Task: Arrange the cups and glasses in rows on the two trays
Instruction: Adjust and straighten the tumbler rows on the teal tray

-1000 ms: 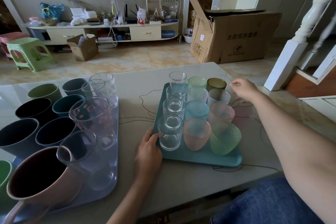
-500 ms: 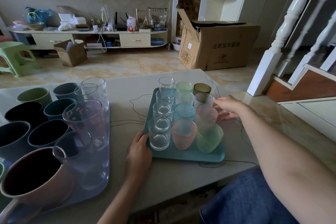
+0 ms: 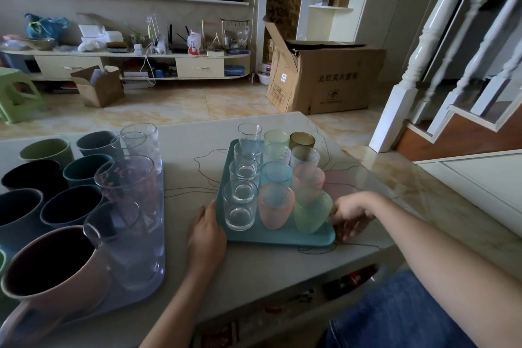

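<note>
Your left hand [image 3: 207, 230] lay flat against the teal tray [image 3: 278, 237]; your right hand [image 3: 351, 213] curled at its near right corner. Three rows of glasses [image 3: 275, 178] stood packed there; a jerk could have toppled them.

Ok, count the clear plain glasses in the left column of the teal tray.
4, in one line along the left side of the teal tray: the nearest glass by the left hand, then the second, the third, and the farthest at the tray's far end.
</note>
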